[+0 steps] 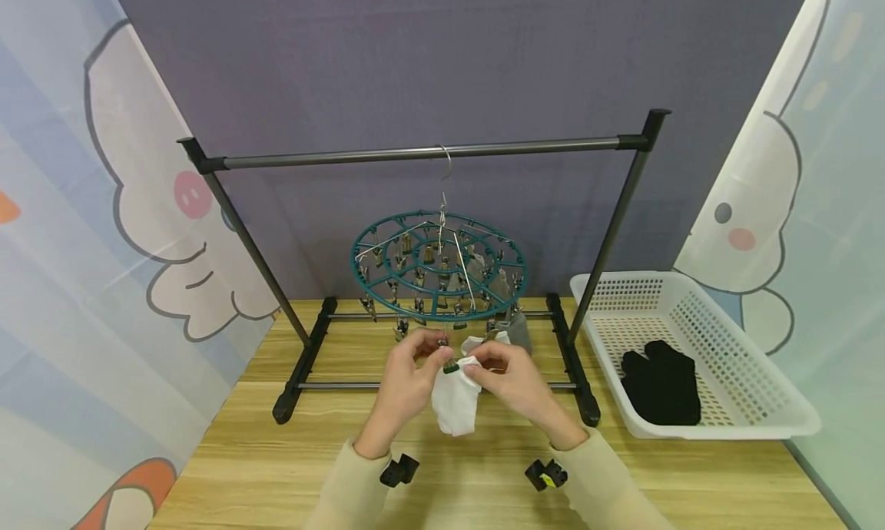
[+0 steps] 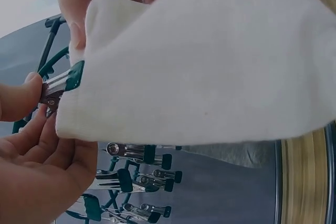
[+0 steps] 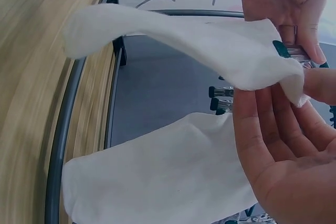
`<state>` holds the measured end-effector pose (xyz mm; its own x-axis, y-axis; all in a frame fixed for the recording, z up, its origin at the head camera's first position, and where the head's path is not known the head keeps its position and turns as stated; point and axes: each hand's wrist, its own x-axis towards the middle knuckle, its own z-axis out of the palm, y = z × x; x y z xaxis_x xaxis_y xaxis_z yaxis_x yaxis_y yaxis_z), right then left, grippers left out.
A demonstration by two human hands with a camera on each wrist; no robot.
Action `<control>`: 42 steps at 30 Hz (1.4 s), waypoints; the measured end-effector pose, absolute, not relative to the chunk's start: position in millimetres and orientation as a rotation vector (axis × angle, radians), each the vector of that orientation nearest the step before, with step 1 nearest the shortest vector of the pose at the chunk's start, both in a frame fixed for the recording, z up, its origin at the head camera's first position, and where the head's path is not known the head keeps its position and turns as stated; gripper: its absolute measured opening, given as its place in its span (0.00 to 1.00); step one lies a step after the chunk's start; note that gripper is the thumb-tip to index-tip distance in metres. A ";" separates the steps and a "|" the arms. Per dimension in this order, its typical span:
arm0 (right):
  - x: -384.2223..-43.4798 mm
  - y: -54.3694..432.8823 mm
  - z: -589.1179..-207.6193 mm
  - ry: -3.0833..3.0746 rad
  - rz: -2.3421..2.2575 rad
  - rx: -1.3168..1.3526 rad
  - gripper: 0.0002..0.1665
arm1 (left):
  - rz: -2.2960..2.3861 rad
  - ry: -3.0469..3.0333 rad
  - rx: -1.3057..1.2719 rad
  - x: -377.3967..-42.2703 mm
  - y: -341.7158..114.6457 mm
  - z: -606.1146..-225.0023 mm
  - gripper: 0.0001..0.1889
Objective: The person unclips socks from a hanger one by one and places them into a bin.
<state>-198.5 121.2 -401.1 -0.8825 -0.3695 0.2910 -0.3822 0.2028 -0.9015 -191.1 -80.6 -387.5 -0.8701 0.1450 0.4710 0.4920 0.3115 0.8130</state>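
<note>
My left hand [image 1: 412, 372] pinches a metal clip [image 2: 60, 85] with green tips between thumb and fingers. The clip bites the cuff of a white sock [image 1: 456, 407], which hangs toe down below it. At the same cuff, my right hand [image 1: 515, 376] pinches the edge between thumb and fingers. Above both hands is a round teal clip hanger [image 1: 355, 257] bearing several clips. A second white sock [image 3: 157, 177] hangs behind the right hand, partly hidden by it in the head view. A grey sock [image 1: 515, 332] hangs at the hanger's right side.
The hanger hooks on the bar [image 1: 332, 158] of a black-and-grey stand, whose feet [image 1: 285, 407] rest on the wooden table [image 1: 235, 453]. To the right, a white perforated basket [image 1: 733, 430] holds a black cloth item [image 1: 660, 384]. A grey curtain [image 1: 442, 61] hangs behind.
</note>
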 end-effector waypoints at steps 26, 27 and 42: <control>-192.3 127.2 -408.8 -2.519 1.731 0.773 0.07 | -1.511 -2.236 -0.577 -190.6 -84.1 -384.8 0.06; -191.5 128.3 -409.0 -2.524 1.732 0.772 0.07 | -1.512 -2.234 -0.576 -190.6 -84.1 -384.6 0.06; -186.2 151.1 -402.6 -2.517 1.739 0.785 0.08 | -1.542 -2.256 -0.485 -188.7 -85.0 -388.2 0.13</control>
